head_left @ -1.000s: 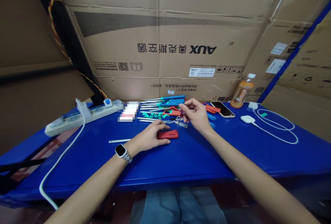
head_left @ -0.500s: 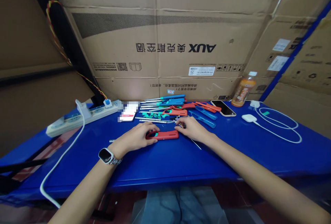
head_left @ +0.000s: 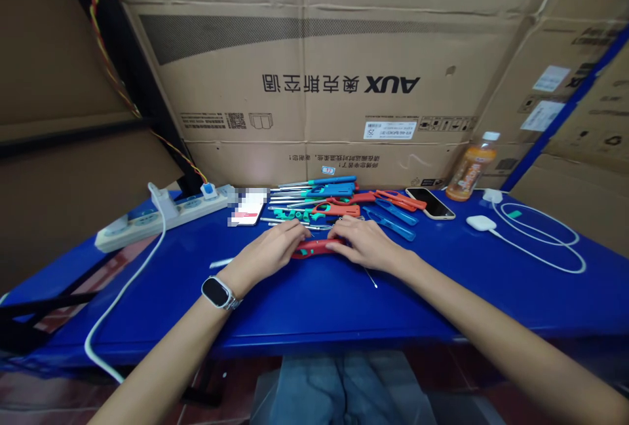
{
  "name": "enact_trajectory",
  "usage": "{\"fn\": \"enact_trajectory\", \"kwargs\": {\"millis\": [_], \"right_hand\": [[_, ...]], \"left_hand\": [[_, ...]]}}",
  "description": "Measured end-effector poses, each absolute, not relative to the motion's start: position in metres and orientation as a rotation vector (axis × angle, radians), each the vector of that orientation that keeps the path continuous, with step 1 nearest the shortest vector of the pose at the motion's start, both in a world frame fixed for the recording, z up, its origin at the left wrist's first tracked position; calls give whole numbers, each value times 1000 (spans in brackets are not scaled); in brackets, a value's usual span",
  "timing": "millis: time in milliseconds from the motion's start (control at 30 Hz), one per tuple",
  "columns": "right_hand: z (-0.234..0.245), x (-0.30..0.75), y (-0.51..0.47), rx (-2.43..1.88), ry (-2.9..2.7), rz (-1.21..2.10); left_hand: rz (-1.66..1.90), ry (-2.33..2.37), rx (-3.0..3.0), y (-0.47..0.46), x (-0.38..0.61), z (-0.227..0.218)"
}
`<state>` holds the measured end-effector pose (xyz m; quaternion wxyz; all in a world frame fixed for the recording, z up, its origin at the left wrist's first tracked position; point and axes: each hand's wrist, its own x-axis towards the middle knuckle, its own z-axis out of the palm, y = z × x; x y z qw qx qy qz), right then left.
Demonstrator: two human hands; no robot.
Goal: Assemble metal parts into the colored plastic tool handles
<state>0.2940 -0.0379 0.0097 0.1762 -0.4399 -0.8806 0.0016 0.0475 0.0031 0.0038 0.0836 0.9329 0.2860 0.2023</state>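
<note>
A red long-nozzle lighter body (head_left: 313,249) with bits of green on it is gripped at both ends, just above the blue table. My left hand (head_left: 275,248) is closed around its left end, a metal tube (head_left: 221,262) lying close to the wrist. Around the right end my right hand (head_left: 366,243) is closed, thumb along the near side. A thin white-tipped rod (head_left: 372,279) lies beneath that hand. Behind both hands are metal tubes (head_left: 287,221), small green plastic parts (head_left: 299,214) and an orange lighter (head_left: 339,208).
Blue lighters (head_left: 329,189) lie at the back; blue casing halves (head_left: 393,223) and a red casing (head_left: 400,200) are to the right. A dark phone (head_left: 430,203), a drink bottle (head_left: 472,169) and a white charger cable (head_left: 574,235) stand further right. At left is a power strip (head_left: 147,221).
My right hand has moved from the small parts behind onto the lighter body's right end. The body has turned so its narrow edge shows more. My left hand keeps its grip.
</note>
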Motion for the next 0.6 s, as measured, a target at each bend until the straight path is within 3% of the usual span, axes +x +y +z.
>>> {"fn": "enact_trajectory", "kwargs": {"millis": [300,600], "right_hand": [[9,308,-37,-1287,-2248,159],[32,304,-39,-1340,-2432,19]], "left_hand": [[771,750,2640,18,36,12],[803,585,2804,31,69,31]]}}
